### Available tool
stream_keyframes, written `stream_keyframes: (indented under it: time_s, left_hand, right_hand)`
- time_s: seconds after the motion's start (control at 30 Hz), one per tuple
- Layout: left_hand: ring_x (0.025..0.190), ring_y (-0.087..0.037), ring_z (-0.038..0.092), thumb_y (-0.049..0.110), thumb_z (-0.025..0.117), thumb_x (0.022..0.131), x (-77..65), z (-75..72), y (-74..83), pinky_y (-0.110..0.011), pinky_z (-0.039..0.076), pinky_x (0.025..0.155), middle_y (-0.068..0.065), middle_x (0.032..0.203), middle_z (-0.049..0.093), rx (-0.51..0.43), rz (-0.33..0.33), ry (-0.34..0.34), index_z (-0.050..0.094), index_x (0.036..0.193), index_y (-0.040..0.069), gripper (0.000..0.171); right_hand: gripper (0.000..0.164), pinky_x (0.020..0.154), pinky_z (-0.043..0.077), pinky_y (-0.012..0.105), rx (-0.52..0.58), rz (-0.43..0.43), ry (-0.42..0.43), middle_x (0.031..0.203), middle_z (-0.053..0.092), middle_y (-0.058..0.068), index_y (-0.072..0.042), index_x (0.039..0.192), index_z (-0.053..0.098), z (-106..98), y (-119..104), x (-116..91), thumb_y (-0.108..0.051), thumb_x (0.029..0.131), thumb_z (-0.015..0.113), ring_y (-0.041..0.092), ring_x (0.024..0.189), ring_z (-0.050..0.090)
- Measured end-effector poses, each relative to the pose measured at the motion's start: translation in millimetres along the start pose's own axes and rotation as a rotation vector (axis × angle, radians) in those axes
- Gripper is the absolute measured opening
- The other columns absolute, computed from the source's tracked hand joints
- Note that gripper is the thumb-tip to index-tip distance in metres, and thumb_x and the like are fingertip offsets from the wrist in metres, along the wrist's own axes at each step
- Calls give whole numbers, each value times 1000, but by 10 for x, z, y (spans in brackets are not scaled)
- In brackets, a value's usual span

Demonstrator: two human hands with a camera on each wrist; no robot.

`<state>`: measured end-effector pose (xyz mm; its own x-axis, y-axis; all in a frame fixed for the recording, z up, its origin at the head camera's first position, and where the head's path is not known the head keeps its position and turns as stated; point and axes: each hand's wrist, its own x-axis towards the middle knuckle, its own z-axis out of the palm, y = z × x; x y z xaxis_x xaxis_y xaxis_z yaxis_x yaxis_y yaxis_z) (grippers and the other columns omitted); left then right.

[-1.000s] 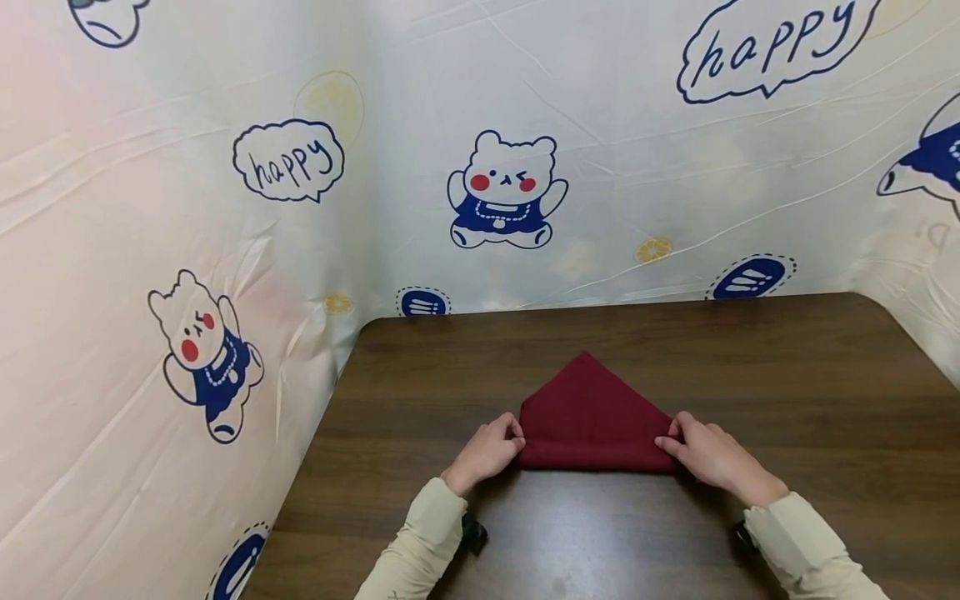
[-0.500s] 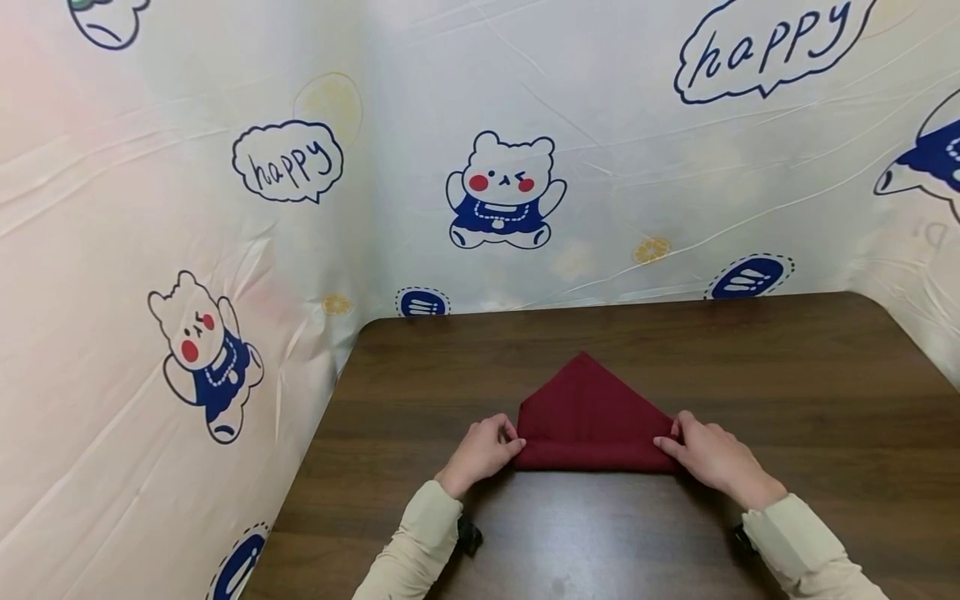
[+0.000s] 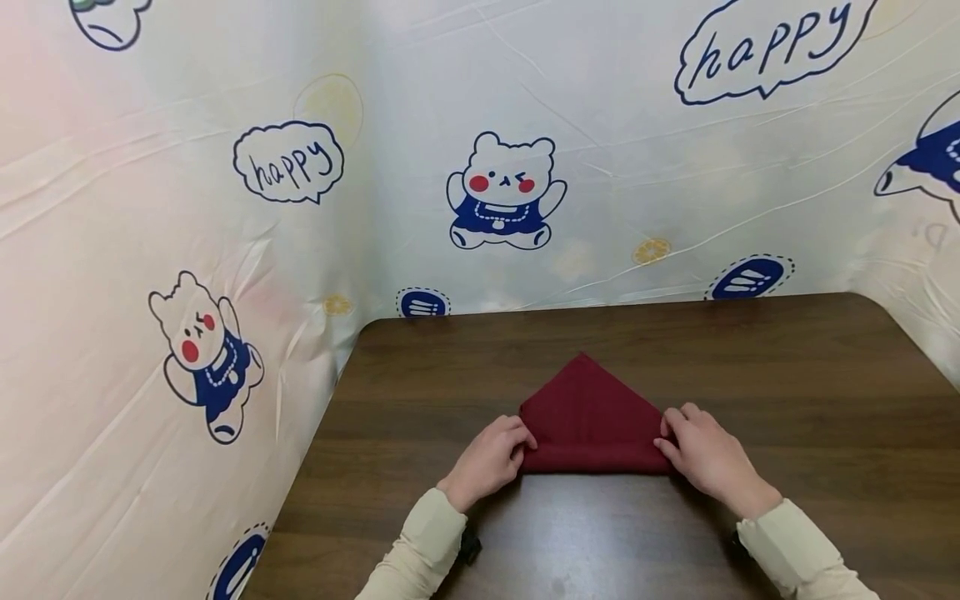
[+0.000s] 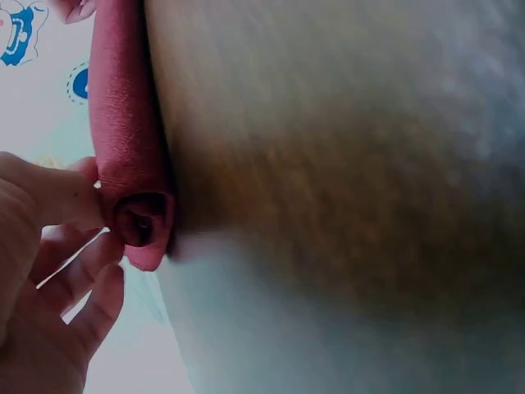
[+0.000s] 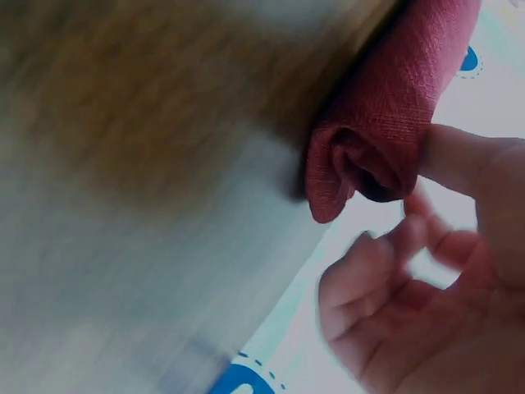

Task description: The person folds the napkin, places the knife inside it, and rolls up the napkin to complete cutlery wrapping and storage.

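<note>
A dark red cloth (image 3: 588,404) lies on the table, its far part a flat triangle pointing away. Its near edge is rolled into a thick tube (image 3: 596,461). My left hand (image 3: 486,460) holds the roll's left end; in the left wrist view the thumb lies against the roll (image 4: 127,107), whose spiral end shows, with the fingers curled beside it. At the other end my right hand (image 3: 716,462) pinches the cloth, thumb on the near side. The right wrist view shows that roll end (image 5: 361,164) with loose layers and a hollow, the fingers bent next to it.
The brown wooden table (image 3: 420,375) reaches back to a pale printed curtain (image 3: 600,208) with bears and "happy" bubbles. More curtain hangs along the left side. Dark wrist cameras show under both sleeves (image 3: 431,533).
My left fingers have shifted slightly right, over the roll's left end. My right hand has re-placed its fingers a little to the left. The rolled cloth looks nearly the same.
</note>
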<state>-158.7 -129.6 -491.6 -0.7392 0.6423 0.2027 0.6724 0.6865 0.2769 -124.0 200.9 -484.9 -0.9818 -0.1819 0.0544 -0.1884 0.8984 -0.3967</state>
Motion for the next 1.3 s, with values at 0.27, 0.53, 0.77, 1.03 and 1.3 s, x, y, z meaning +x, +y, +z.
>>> stream_keyframes:
  time_s: [0.27,0.53,0.77,1.03,1.3]
  left_hand:
    - [88,-11,57,20,66,88,-64,-57,24,-23,49,80,4,98,64,55,37,-64,71,99,15,13]
    - [91,-10,55,29,75,83,-84,-36,32,-22,49,82,4,102,64,86,16,-84,69,101,16,24]
    - [93,-11,55,27,79,80,-73,-26,22,-23,49,83,3,102,64,116,31,-65,68,102,15,27]
    - [93,-12,57,25,81,77,-83,-5,5,-23,50,82,2,101,64,164,66,-35,67,101,14,29]
    - [90,-13,59,24,76,80,-54,-6,14,-26,50,82,1,98,66,186,86,-26,67,101,13,25]
  right_hand:
    - [16,62,45,31,-75,-183,132,77,51,-6,-17,76,58,57,-20,-3,-10,82,72,15,76,46]
    - [15,69,48,33,-118,-315,116,86,55,-4,-13,89,70,3,8,-92,-24,81,76,14,81,47]
    - [37,73,49,38,-206,-345,76,98,55,2,-8,100,67,22,32,-138,-22,70,84,21,88,49]
    - [36,72,49,37,-202,-327,89,95,54,1,-8,97,64,35,-5,-104,-15,68,84,20,86,51]
    - [32,76,51,40,-163,-289,63,100,59,3,-7,101,66,7,6,-107,-17,74,80,22,91,56]
